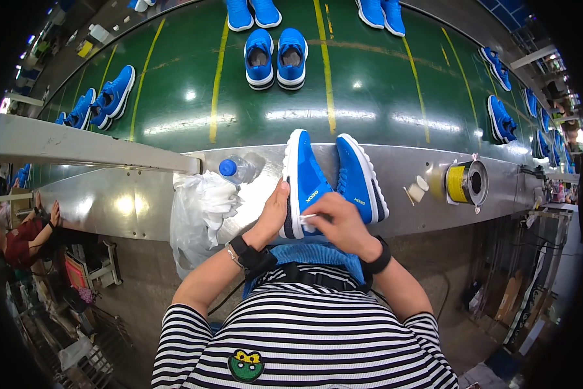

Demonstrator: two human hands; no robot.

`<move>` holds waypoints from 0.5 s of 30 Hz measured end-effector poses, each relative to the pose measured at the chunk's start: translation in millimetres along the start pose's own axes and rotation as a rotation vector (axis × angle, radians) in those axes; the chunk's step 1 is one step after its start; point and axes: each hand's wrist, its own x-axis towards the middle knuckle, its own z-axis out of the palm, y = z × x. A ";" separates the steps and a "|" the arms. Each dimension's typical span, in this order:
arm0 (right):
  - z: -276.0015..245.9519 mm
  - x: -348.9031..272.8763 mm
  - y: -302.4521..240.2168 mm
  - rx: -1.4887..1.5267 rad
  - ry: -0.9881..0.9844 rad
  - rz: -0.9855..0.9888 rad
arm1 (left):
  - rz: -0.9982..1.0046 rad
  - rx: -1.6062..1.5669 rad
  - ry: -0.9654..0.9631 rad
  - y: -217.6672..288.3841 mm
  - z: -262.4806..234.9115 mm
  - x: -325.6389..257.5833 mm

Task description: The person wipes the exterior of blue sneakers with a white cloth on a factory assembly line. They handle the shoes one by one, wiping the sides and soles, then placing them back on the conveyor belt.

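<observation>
At the worktop's (139,206) near edge, the left hand (270,212) lies flat against one shoe (308,175), right hand (341,223) pinching a rag (307,222), wiping apparently underway, the other shoe (357,178) possibly left to do.

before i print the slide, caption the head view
Left hand against a blue shoe, right hand pinching a small white wad near its heel.

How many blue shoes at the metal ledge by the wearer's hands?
2. First shoe: left hand against its sole side, right hand at its heel. Second shoe: just right of it, sole facing right. None seem hidden there.
</observation>
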 end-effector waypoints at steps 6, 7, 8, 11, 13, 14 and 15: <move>-15.9 -3.1 -6.9 0.170 0.282 0.139 | 0.039 -0.100 0.026 1.3 8.9 14.7; -6.8 -1.8 -7.2 0.140 0.278 0.092 | 0.053 -0.103 0.024 -1.4 9.0 16.5; -1.2 -0.2 -8.5 -0.014 0.274 -0.020 | 0.066 -0.106 0.023 -3.2 10.2 17.7; 17.4 -5.0 -7.6 -0.254 0.304 -0.141 | 0.134 -0.118 0.070 -4.7 21.5 15.9; 14.5 -17.3 -8.1 -0.278 0.232 -0.141 | 0.071 -0.194 0.080 -4.8 22.4 10.5; 12.0 -23.2 -9.0 -0.290 0.195 -0.142 | 0.040 -0.233 0.085 -4.5 22.7 8.4; 11.3 -27.3 -11.1 -0.262 0.172 -0.137 | 0.023 -0.246 0.077 -4.2 21.9 7.0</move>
